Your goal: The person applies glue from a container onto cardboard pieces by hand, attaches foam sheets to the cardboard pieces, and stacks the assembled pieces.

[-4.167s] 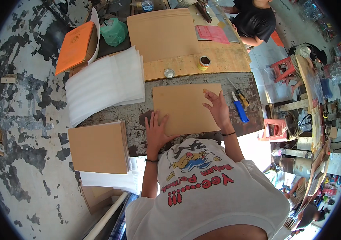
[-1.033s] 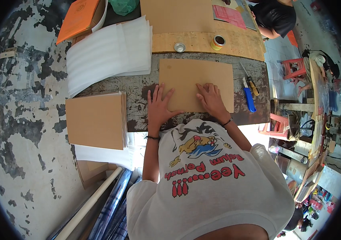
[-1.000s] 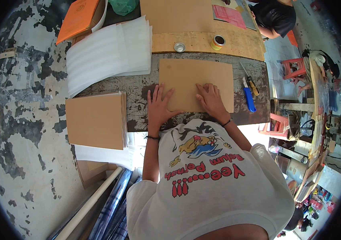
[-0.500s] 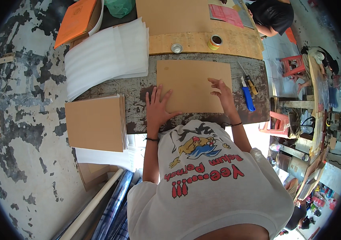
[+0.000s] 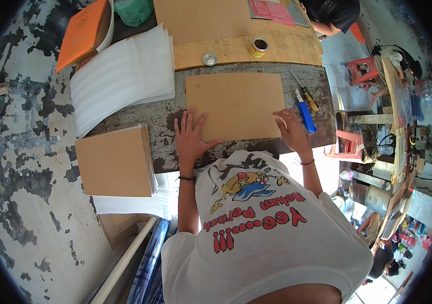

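In front of me a brown cardboard sheet (image 5: 236,104) lies flat on the worn dark table (image 5: 140,114). My left hand (image 5: 190,139) rests with fingers spread across its left edge, the thumb along the near corner. At the opposite side, my right hand (image 5: 293,131) has its fingers bent together on the sheet's right edge; the underside of that grip is hidden. Just right of this hand lie a blue-handled cutter knife (image 5: 306,117) and a thin tool with a yellow-and-black handle (image 5: 309,99).
Beyond the sheet, a wooden board (image 5: 226,48) carries an open can (image 5: 258,48) and a round lid (image 5: 209,60). White foam sheets (image 5: 119,73) and a cardboard stack (image 5: 112,164) are at left, with long rolls (image 5: 124,263) below. A person in black (image 5: 330,15) is far right.
My right hand has come down from above the sheet onto its right edge, its fingers drawing together. My left hand stays flat on the left edge. The whole view has shifted slightly.
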The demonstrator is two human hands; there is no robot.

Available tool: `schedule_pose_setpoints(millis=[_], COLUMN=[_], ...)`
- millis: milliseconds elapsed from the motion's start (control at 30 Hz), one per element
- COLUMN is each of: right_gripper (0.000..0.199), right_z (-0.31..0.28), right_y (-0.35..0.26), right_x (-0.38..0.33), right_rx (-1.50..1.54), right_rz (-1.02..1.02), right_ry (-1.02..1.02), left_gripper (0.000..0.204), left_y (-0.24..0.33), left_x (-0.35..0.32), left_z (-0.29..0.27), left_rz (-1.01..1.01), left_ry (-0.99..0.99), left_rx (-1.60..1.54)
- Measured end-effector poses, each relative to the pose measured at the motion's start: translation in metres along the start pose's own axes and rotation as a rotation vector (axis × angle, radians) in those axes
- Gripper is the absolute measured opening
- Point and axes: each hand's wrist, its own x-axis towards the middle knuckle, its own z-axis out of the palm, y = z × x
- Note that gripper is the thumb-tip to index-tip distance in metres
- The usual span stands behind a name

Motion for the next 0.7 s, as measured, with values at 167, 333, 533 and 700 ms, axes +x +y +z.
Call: schedule_pose_setpoints(millis=[167, 333, 533, 700], right_gripper=[0.047, 0.052, 0.050, 0.050], right_z=[0.004, 0.008, 0.015, 0.017], right_y=[0.004, -0.006, -0.002, -0.001], right_x=[-0.042, -0.043, -0.039, -0.039], right_rx=[-0.489, -0.711, -0.862, -0.919], right_rz=[-0.051, -0.117, -0.185, -0.210], right_ry=[-0.012, -0.072, -0.123, -0.145], left_gripper=[0.097, 0.096, 0.097, 0.098], left_y=[0.001, 0.002, 0.003, 0.003], left_x=[0.003, 0.004, 0.004, 0.003], left_z=[-0.001, 0.000, 0.000, -0.001], left_rz=[0.006, 0.011, 0.012, 0.011], left_ry=[-0.016, 0.009, -0.018, -0.028], left_rx=[0.003, 0.008, 0.006, 0.025])
